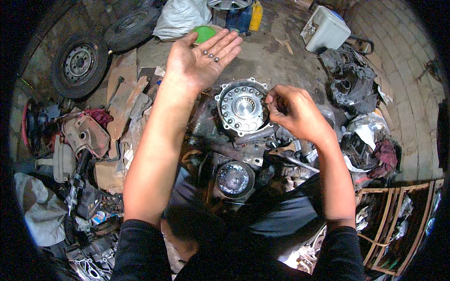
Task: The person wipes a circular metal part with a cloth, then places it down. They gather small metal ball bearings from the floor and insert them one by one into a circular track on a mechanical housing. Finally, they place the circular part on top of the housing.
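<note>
My left hand [191,65] is held palm up with the fingers stretched flat, and three small steel balls [211,55] rest on the fingers. Below and right of it sits a round metal housing [243,108] with a scalloped rim and a splined hole in its hub. A ring of round pockets circles the hub, and several look dark or hold shiny balls. At the housing's right edge my right hand [293,112] is closed in a pinch. Whatever its fingertips hold is hidden. Nearer to me stands a round container [234,180] with a shiny, wet-looking inside.
Just right of the housing's lower edge lies a brush [286,148]. Wheels with tyres [78,64] lean at the far left. Dark machine parts [349,82] and a white box [326,29] stand at the right. A green basket [204,33] lies behind my left hand.
</note>
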{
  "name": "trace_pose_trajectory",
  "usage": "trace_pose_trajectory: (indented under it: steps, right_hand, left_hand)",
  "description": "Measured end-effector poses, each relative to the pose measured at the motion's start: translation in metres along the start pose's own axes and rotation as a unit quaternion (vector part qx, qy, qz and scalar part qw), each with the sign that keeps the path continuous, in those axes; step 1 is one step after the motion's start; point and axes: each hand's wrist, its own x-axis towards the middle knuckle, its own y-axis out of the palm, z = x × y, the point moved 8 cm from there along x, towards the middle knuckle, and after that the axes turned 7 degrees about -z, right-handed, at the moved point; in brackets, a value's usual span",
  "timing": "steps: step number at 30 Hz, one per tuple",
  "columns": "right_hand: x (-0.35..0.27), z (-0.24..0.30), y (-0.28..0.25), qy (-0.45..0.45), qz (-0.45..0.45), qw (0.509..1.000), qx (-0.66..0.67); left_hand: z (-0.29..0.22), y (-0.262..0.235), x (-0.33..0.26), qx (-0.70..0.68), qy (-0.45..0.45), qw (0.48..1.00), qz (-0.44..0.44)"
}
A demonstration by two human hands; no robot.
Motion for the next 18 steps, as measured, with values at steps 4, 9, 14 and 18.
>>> trace_pose_trajectory:
  steps: [4, 9, 14, 18]
  right_hand:
    - [-0.001, 0.002, 0.006, -0.021, 0.024, 0.999, 0.02]
    - [0.001, 0.006, 0.012, -0.028, 0.055, 0.998, 0.002]
    - [0.001, 0.006, 0.013, -0.027, 0.067, 0.997, -0.018]
    - [0.0, 0.0, 0.007, -0.045, 0.018, 0.999, -0.007]
  left_hand:
    - [0.001, -0.001, 0.002, 0.011, 0.0, 1.0, 0.006]
    - [0.002, -0.002, 0.003, 0.004, -0.003, 1.0, 0.006]
    - [0.002, -0.002, 0.001, 0.011, -0.004, 1.0, 0.005]
    - [0.007, -0.003, 0.001, 0.019, -0.009, 1.0, -0.001]
